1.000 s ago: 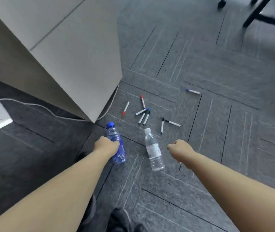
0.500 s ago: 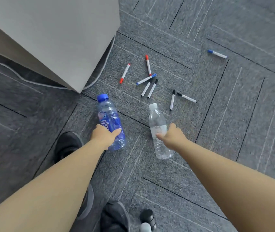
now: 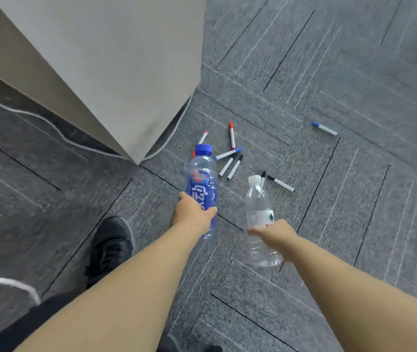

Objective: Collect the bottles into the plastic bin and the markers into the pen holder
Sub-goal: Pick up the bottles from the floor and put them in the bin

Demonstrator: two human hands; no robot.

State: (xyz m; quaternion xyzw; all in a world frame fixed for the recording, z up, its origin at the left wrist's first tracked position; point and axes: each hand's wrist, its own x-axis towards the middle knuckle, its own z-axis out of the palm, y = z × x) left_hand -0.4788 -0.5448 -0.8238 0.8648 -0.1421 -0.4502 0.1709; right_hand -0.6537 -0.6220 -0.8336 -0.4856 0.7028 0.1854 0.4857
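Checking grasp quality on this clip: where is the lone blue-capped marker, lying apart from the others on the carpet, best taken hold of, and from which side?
Pinch the blue-capped marker at mid-barrel, coming straight down from above. It lies flat on the carpet, slim and round, so fingers should close across its width. Nothing lies close beside it, so either long side is free.

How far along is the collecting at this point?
Nothing looks deposited yet; neither bin nor pen holder is in view. In hand: the left hand grips the blue bottle, the right hand the clear bottle. Left: the markers on the carpet, including one blue-capped marker apart.
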